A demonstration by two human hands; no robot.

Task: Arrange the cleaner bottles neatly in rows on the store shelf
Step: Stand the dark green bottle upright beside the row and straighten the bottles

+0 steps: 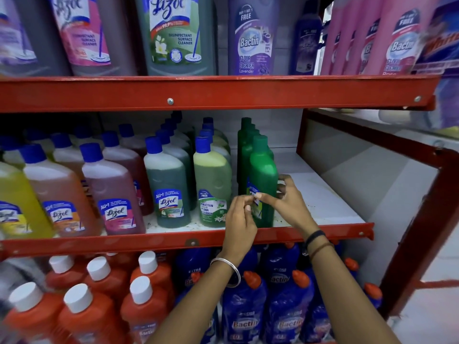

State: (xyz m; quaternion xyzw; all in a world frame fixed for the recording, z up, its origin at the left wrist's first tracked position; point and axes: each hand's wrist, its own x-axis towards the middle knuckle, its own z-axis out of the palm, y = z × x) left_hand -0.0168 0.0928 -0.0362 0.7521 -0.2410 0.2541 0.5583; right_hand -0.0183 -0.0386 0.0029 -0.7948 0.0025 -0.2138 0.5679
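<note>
Middle shelf (pixel 323 207), right end: front green bottle (pixel 264 180), smooth opaque plastic. Left hand (pixel 239 219) and right hand (pixel 289 204) both pinch its label (pixel 255 194). Three green caps visible behind.

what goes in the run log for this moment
step: aligning row | left hand: touching label | right hand: around dark green bottle | site: middle shelf, front

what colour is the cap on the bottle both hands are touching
Green, matching the dark green bottle; its cap shows clearly in the head view.
</note>
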